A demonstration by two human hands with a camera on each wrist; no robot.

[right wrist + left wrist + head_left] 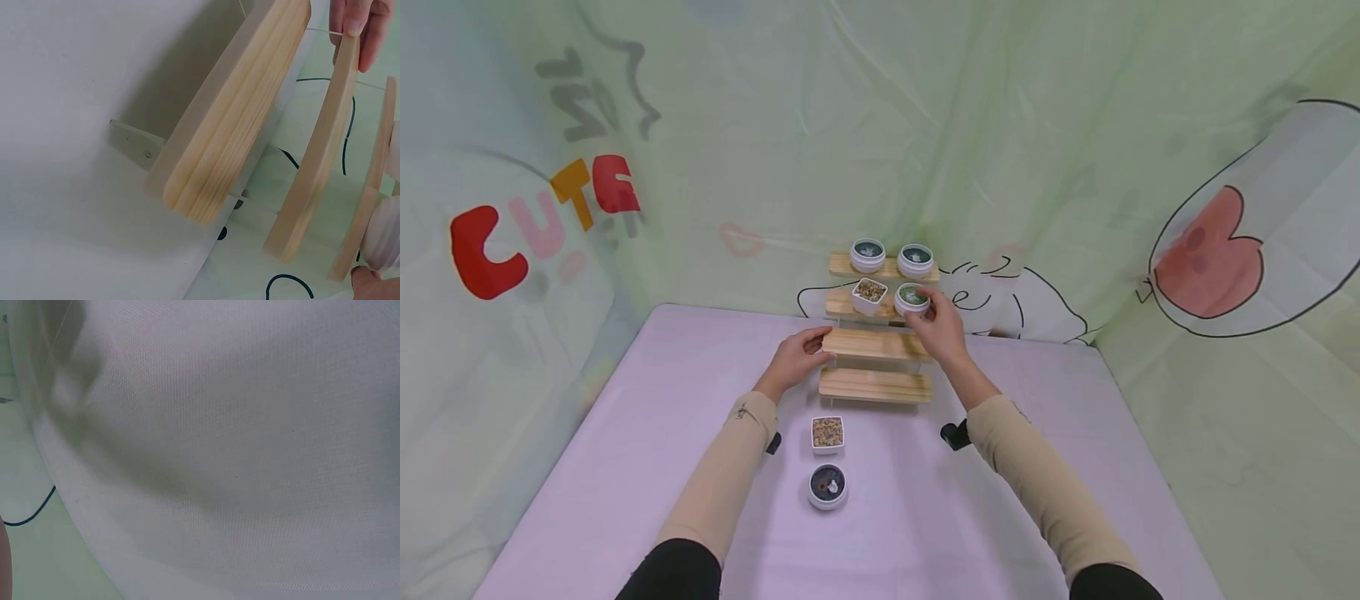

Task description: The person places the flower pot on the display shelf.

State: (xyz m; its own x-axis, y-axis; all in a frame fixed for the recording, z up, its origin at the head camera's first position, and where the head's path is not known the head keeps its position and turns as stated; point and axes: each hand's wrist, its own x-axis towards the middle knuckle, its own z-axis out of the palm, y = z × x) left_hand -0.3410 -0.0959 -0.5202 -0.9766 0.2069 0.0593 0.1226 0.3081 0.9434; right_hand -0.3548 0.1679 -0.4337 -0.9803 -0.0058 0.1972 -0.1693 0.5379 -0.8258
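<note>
Two-handed at the four-tier wooden stand (876, 386): pinches the green-topped round white pot (912, 295) between thumb and fingers of the right hand (942, 327), at the right end of the second tier from the top (841, 303). Cannot tell whether fully seated on the wood or held just above it. Grips the left end of the third tier (876, 343) between thumb and fingers of the left hand (801, 354).

Could lose the pot off the rounded right end by letting go too far out. Could jostle the gravel-topped square white pot (869, 292), just beside it on the same tier, by sliding leftward. Might bump the upper right round pot (915, 261), on the top tier, by lifting the fingers carelessly.

Might rock the whole stand on its thin clear supports (140, 142) by tugging at the third tier or pressing hard on one end. Could also brush the nearer square pot (827, 433) or dark-topped round pot (827, 483), both on the lilac tablecloth (1015, 517), with the left sleeve (722, 467) when drawing back low.
</note>
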